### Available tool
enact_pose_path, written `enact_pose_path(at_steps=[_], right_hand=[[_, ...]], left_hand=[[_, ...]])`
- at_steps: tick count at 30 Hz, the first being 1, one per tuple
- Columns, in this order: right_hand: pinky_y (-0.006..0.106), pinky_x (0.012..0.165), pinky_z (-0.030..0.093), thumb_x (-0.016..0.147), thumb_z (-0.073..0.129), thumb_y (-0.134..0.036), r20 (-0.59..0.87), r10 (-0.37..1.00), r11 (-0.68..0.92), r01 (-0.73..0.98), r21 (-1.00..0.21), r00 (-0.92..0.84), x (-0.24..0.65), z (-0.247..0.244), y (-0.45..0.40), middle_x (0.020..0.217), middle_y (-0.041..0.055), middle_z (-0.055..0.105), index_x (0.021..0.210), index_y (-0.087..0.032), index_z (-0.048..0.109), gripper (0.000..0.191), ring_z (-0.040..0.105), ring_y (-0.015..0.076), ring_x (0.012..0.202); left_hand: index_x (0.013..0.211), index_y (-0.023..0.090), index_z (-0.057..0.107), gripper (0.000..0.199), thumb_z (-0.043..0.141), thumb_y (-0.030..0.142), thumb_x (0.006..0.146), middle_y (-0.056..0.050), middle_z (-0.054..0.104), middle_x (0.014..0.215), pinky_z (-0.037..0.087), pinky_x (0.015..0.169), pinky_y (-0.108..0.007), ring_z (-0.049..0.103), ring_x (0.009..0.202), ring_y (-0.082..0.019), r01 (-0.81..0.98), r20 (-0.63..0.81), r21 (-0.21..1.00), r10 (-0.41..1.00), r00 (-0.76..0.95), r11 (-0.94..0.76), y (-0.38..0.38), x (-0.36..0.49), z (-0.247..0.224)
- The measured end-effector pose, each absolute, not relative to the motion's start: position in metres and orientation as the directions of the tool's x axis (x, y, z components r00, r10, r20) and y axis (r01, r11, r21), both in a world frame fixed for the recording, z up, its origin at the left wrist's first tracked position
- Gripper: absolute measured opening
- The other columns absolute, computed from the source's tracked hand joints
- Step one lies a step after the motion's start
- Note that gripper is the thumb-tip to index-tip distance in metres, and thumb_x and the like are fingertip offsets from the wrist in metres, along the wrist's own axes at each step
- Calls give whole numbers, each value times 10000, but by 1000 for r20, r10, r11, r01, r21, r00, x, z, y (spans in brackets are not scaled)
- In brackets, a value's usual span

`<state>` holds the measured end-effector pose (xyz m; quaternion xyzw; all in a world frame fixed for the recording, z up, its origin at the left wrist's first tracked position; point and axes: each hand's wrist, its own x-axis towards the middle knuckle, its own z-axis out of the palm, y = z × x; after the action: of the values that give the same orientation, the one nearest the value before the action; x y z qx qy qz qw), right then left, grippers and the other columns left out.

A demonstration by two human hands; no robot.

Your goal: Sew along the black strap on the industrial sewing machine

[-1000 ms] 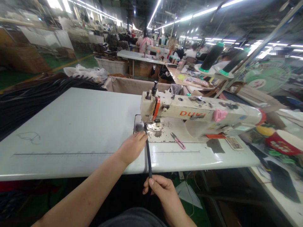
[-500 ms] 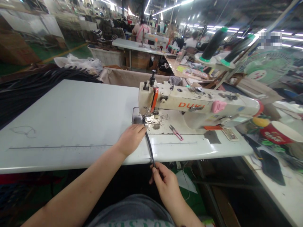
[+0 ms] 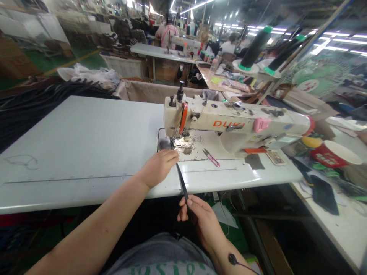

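Note:
A narrow black strip (image 3: pixel 181 179) runs from under the head of the sewing machine (image 3: pixel 206 118) down over the table's front edge. My left hand (image 3: pixel 160 166) is closed on the strip close to the presser foot, its fingertips partly hiding it. Just off the front edge, my right hand (image 3: pixel 197 215) pinches the strip's lower part between thumb and fingers. Pink-handled thread snips (image 3: pixel 211 157) lie on the machine bed to the right of the strip.
Long black strips (image 3: pixel 43 105) are heaped left of the white sewing table (image 3: pixel 94 137). Two black thread cones (image 3: pixel 255 47) stand behind the machine. At the right, a side table holds a red and white tub (image 3: pixel 329 154) and a dark flat piece (image 3: pixel 323 194). People sit farther back.
My right hand has turned, its fingers now showing below the strip, and the strip looks flatter and wider. My left hand stays by the presser foot. The view has shifted slightly.

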<state>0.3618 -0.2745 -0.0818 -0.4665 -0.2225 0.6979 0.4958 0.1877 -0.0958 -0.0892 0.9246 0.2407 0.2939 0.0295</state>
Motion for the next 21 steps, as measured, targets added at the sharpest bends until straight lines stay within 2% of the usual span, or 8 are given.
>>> enact_pose_path(at_steps=[4,9,14,21], right_hand=[[291,676,441,888,759,-443,-416,909,-377,-464,-801,-20,369,-90,-273,564,-20,612,892,-144,759,299,623,166,601],[289,661,420,856,788,-516,-398,914,-342,-376,-861,80,381,-104,-271,541,-39,582,851,-163,766,354,589,154,582],[293,660,409,840,792,-580,-389,915,-345,-291,-892,107,390,-115,-270,572,-28,619,800,-182,750,402,580,150,600],[281,628,372,842,800,-554,-386,917,-350,-260,-900,102,393,-119,-269,606,-4,671,793,-173,780,385,566,135,605]], left_hand=[[1138,134,683,289,490,53,939,-150,705,1259,529,1099,-449,645,1246,-281,426,496,217,475,727,-878,-98,188,-85],[1121,151,656,294,557,85,852,-163,674,1298,516,1118,-470,620,1286,-311,454,431,266,526,733,-850,-101,189,-78],[1087,149,638,268,561,107,834,-178,658,1319,509,1117,-502,615,1280,-331,494,382,273,564,732,-826,-103,191,-74],[1134,127,634,297,550,111,850,-184,638,1365,485,1150,-494,596,1307,-331,530,355,253,587,727,-809,-103,190,-78]])
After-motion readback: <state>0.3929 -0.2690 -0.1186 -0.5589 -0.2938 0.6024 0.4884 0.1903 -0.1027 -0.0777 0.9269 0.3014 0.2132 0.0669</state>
